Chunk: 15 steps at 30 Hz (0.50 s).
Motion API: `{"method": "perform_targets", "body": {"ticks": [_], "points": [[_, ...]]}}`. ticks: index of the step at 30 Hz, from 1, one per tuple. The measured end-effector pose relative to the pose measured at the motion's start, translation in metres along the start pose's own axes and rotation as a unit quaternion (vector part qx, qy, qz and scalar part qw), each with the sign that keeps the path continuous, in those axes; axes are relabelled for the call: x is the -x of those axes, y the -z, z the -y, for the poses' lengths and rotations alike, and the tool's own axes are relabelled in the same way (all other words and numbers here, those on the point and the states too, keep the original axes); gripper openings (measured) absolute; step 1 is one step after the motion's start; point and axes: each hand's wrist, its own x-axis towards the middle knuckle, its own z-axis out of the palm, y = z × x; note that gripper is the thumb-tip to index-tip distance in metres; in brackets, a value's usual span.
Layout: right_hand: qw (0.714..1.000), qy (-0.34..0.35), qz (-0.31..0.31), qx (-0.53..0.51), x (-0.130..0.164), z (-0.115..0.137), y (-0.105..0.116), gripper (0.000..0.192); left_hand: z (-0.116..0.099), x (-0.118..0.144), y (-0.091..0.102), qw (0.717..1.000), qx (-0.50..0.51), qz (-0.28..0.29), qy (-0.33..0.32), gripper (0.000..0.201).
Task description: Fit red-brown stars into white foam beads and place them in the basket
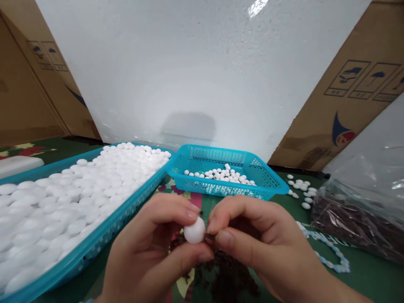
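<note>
Both hands low centre, close to lens. Left hand [148, 248] pinches white ball [195, 230] between thumb and fingertips; right hand [252, 240] nips dark bit against ball's side. Dark crumbs [227, 273] heaped beneath. Advice: steady ball, press gently, work over heap.

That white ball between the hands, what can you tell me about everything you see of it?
The white ball is small, round and matte, like foam or a chalky shell. It looks whole and unmarked. It is held up above a heap of dark brown bits on the green table. The left hand pinches it between thumb and forefinger, and the right hand presses a dark bit against its right side with its fingertips. Its underside is hidden.
</note>
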Motion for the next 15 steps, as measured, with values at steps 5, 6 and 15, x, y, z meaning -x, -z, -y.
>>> {"method": "perform_targets", "body": {"ticks": [5, 6, 15], "points": [[1.000, -0.001, 0.004, 0.002, 0.0000, 0.0000, -0.0011, 0.006, 0.0006, 0.0009, 0.0030, 1.000, -0.019, 0.003, -0.020, 0.013], [1.000, -0.001, 0.005, 0.000, -0.0004, 0.0000, -0.0011, 0.006, 0.0008, 0.0010, 0.0036, 0.999, -0.022, 0.004, -0.025, 0.013], [0.999, -0.018, -0.001, -0.048, -0.0015, -0.0008, -0.0023, 0.009, 0.0001, -0.0010, 0.0075, 0.990, -0.064, 0.022, -0.123, 0.017]]}}
